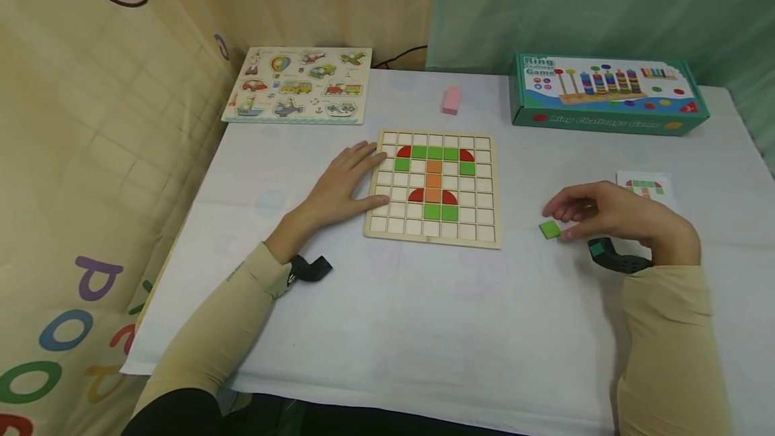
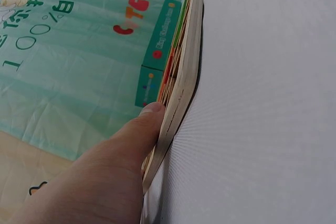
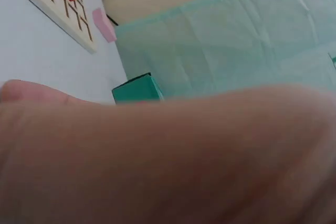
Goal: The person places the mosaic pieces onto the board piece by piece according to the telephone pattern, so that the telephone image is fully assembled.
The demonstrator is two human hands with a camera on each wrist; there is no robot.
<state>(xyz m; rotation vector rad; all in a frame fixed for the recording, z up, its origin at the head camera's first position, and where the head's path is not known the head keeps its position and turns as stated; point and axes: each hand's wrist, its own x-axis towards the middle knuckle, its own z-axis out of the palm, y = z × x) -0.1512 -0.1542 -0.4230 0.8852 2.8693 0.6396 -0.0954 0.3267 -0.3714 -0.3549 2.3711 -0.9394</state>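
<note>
My left hand rests along the left edge of a wooden grid board, its fingers and thumb spread and fairly straight over the rim. In the left wrist view the thumb lies against the board's side. Red quarter-round, green and orange square tiles sit in the grid as a mushroom-like shape. To the right of the board, my right hand has curled fingers and pinches a green square tile at its edge with the thumb. The right wrist view shows mostly skin, and the tile is hidden there.
A picture card with a similar pattern lies partly under the right hand. At the back stand a vehicle puzzle board, a pink block and a green Ring Challenge Game box. Curtains hang behind the table.
</note>
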